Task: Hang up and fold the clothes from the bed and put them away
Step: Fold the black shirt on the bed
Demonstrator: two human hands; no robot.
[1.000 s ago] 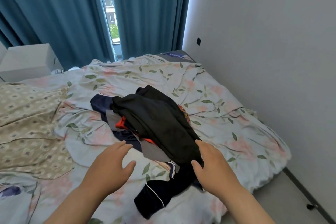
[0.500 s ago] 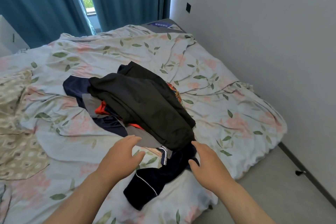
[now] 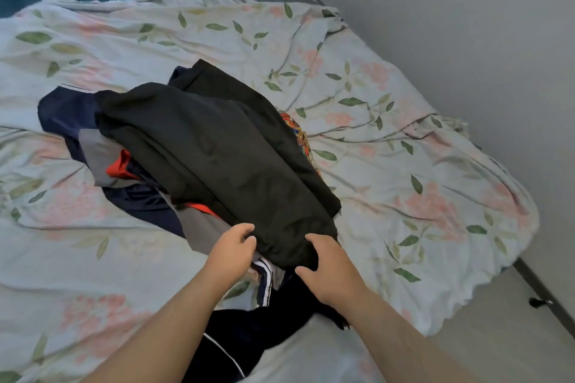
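On the bed (image 3: 404, 165), hands (image 3: 231, 253) (image 3: 331, 272) grip the black garment (image 3: 217, 149)

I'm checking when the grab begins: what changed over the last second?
Both hands closed in on the near end of the black garment. The left hand came across from over the sheet and now pinches its edge. The right hand, already touching it, now curls round the hem. The pile underneath and the floral bedding lie as before.

The left hand (image 3: 231, 250) and right hand (image 3: 329, 270) are reaching forward, fingers curling onto the black garment's (image 3: 217, 149) near edge.
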